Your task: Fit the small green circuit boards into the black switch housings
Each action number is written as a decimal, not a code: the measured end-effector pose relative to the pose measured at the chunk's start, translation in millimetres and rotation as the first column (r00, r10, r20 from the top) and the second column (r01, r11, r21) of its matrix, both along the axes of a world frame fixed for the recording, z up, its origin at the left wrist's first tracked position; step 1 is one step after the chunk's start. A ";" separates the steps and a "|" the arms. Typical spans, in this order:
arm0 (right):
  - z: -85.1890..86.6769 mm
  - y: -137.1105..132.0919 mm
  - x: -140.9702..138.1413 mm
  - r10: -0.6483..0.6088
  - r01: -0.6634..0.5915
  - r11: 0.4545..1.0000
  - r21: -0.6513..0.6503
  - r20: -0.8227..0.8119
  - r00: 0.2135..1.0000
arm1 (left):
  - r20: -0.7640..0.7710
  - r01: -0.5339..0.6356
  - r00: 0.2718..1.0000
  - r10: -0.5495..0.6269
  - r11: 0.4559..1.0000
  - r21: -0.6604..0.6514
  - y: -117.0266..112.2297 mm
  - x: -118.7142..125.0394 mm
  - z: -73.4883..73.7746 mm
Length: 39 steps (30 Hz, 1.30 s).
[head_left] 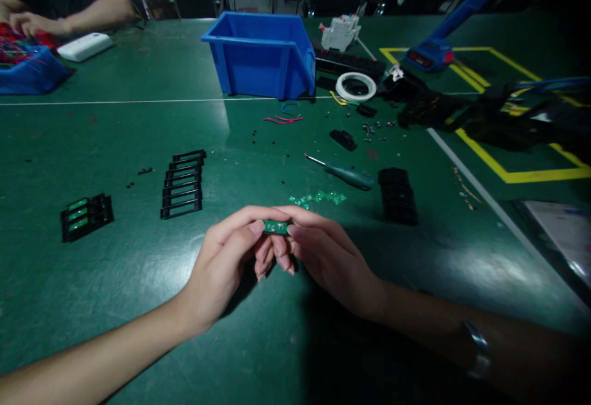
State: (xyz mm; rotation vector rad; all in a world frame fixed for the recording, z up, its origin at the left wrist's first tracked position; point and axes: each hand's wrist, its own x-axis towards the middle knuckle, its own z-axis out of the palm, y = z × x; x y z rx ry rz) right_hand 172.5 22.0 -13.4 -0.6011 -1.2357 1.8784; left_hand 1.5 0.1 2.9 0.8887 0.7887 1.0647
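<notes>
If pressed unevenly, the small rectangular green circuit board could be tipped or dropped onto the glossy green tabletop. Its opposite ends are pinched, fingers curled, by the left hand and the right hand above that surface; its underside cannot be clearly seen.

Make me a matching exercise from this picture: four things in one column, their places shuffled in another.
Things
1. small green rectangular circuit board
2. green-handled metal screwdriver
3. flat white ring
4. ladder-like black plastic frames

Places
A. just right of the large blue plastic bin
B. ahead of the left hand, to its left
C. just left of the stacked black plastic parts
D. between the left and right hand

Pairs: 1-D, 2-C, 3-A, 4-B
</notes>
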 end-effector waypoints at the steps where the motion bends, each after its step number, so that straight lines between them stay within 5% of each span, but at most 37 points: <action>1: -0.2 0.0 -0.1 0.001 -0.001 1.000 0.001 -0.002 1.000 | -0.001 0.001 1.000 -0.001 1.000 0.002 0.1 -0.1 -0.1; 39: 0.2 0.2 0.2 -0.001 0.001 1.000 -0.005 0.006 1.000 | 0.004 -0.008 1.000 0.008 1.000 -0.007 0.4 0.2 -0.4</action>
